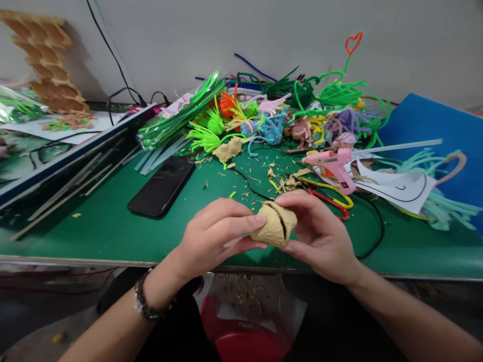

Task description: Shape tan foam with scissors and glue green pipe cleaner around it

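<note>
Between my two hands is a pair of tan egg-carton cups (269, 230), put mouth to mouth with a dark curved gap showing between their rims. My left hand (215, 232) pinches the left cup with thumb and fingers. The right cup is gripped by my right hand (326, 236), its thumb below and fingers above. They are held just over the front part of the green table (101, 221). Another tan egg-carton piece (228, 149) lies farther back, and torn tan scraps (290, 182) are scattered beyond my hands.
A black phone (162, 187) lies to the left. On the right are a pink glue gun (334, 166) with a black cord and red-and-yellow-handled scissors (334, 205). Bundles of coloured pipe cleaners (271, 125) fill the back. A cut egg tray (47, 65) leans against the wall.
</note>
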The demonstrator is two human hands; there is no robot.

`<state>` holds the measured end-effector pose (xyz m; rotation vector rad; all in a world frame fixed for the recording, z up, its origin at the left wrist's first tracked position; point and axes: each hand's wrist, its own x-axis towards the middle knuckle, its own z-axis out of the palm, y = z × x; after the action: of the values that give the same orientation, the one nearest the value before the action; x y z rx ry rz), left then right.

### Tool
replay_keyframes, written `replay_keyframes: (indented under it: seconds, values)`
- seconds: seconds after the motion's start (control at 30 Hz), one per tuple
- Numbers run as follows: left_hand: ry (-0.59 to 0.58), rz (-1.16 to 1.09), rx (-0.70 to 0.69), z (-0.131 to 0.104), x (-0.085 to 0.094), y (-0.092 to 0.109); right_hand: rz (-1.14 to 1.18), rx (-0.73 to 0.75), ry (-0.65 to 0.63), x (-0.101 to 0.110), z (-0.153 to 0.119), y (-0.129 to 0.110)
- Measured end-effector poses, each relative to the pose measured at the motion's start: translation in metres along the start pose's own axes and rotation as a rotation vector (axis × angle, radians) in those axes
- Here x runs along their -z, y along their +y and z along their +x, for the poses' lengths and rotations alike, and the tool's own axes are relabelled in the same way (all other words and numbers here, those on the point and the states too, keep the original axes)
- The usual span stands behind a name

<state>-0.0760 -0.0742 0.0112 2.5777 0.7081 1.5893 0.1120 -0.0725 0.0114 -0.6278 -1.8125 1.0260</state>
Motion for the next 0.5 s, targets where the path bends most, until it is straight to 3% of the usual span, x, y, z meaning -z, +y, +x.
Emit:
replay_keyframes:
  seconds: [0.23, 0.5]
  values:
    - [-0.043, -0.031, -0.01, 0.001, 0.0, 0.003, -0.198, 0.066, -0.11, 0.011, 0.0, -0.001]
    - [-0.02, -0.012, -0.036, 0.001, -0.001, 0.007, -0.244, 0.123, -0.058, 0.01, -0.004, -0.003]
